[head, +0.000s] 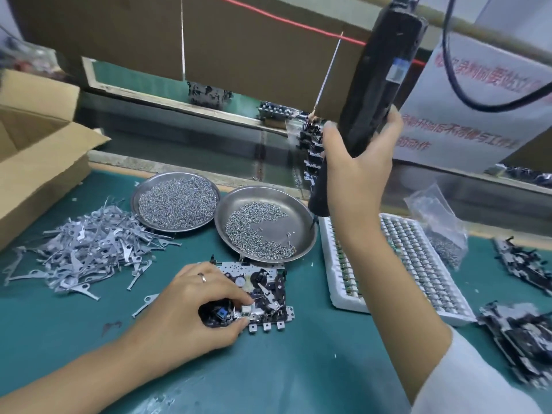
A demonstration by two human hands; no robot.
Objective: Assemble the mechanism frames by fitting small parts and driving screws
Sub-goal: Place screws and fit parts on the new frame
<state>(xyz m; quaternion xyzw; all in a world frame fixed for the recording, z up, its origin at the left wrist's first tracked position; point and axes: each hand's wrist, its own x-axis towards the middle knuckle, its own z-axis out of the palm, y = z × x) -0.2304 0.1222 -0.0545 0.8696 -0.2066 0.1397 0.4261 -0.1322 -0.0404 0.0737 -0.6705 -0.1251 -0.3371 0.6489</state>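
Note:
A metal mechanism frame [263, 289] with black parts lies flat on the green mat near the middle. My left hand [197, 306] grips its left end, fingers curled over a black part with a blue piece. My right hand [358, 162] holds a black electric screwdriver [373, 94] that hangs from above; its tip [313, 224] hovers over the right edge of a steel dish of screws [304, 231]. A second dish [176, 201], fuller with screws, stands to the left.
A heap of thin metal levers [86, 249] covers the mat at left, beside a cardboard box [35, 150]. A white tray of small parts [418, 264] and a plastic bag [439, 222] lie at right, with stacked frames [519, 327] beyond. A conveyor runs behind.

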